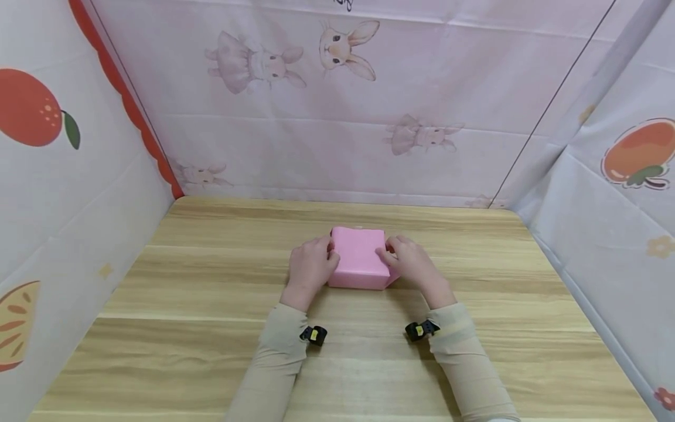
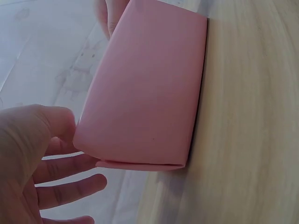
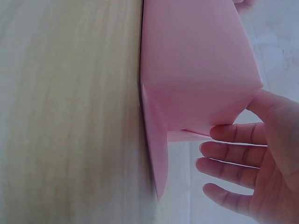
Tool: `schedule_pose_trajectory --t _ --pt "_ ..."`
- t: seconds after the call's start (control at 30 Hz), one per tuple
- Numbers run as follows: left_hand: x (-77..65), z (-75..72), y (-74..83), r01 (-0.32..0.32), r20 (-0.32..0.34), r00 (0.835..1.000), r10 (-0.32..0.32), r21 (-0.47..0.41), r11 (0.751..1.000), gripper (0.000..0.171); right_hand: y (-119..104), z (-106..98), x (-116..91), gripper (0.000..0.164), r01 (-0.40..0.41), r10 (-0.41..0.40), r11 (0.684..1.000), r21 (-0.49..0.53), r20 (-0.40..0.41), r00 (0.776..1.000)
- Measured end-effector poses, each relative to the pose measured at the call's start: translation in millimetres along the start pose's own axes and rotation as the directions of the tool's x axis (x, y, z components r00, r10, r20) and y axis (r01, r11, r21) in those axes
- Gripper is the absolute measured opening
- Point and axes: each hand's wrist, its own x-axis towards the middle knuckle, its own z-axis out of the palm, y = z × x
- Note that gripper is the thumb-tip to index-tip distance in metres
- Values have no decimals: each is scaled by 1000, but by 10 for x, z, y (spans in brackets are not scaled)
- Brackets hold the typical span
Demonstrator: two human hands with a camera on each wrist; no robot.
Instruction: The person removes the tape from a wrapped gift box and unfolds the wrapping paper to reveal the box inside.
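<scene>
Left hand (image 1: 310, 264), right hand (image 1: 415, 264) hold pink box (image 1: 360, 252); backdrop lettering (image 1: 343, 4) cropped, illegible.

Pale rabbit-print sheet (image 1: 327, 140) behind a wood-grain table (image 1: 174, 340)

Pink box (image 1: 360, 252), far side hidden.

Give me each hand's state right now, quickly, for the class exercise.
Left hand: open, thumb touching the pink rectangular paper package.
Right hand: open, thumb and forefinger touching the same package.
</scene>
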Motion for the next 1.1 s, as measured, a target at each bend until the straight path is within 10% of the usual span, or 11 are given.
schedule_pose_trajectory --t 0.33,1.1 --pt "-12 32 29 49 73 996 -50 12 999 34 -12 -7 4 33 -2 1 1000 6 2 1000" --pt "9 122 -15 -3 -48 999 3 -19 1000 18 12 3 16 33 -11 11 1000 22 -1 1000"
